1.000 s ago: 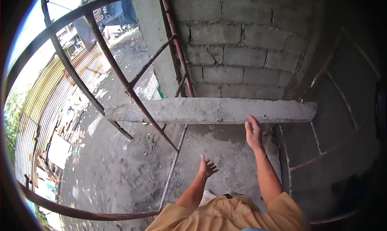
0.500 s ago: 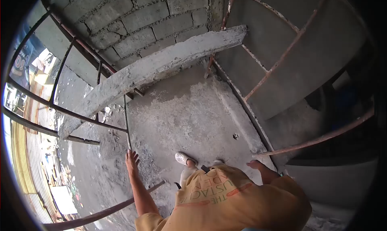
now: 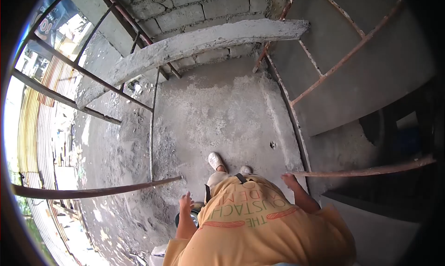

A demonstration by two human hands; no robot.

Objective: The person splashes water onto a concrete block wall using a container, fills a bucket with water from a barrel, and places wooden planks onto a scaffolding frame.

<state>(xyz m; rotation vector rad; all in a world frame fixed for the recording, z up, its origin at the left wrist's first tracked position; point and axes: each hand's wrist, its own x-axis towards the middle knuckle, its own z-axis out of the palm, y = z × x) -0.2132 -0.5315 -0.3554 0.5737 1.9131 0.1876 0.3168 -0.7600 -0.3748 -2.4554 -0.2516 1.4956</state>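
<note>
My left hand (image 3: pixel 186 201) hangs low beside my body, fingers apart and with nothing visible in it. Close beside that hand is the inner end of a brown rusty pipe (image 3: pixel 116 191), apart from it. A dark-rimmed round item (image 3: pixel 194 213), partly hidden by my arm, shows just behind the hand. My right hand (image 3: pixel 290 181) is at my other side, its fingers appearing loosely extended. Its fingertips are right by the near end of another rusty pipe (image 3: pixel 361 171); whether they touch is unclear.
A rough concrete beam (image 3: pixel 199 45) spans between the metal frames ahead. A rusty scaffold frame (image 3: pixel 343 62) stands on the right, a darker one (image 3: pixel 153 122) on the left. Behind is a block wall (image 3: pixel 227 10). The concrete floor (image 3: pixel 213 113) has a small hole.
My left hand has drawn back from the upright pipe on the left toward my body. My right hand has shifted slightly, closer to the pipe end. The view has tilted and turned.
</note>
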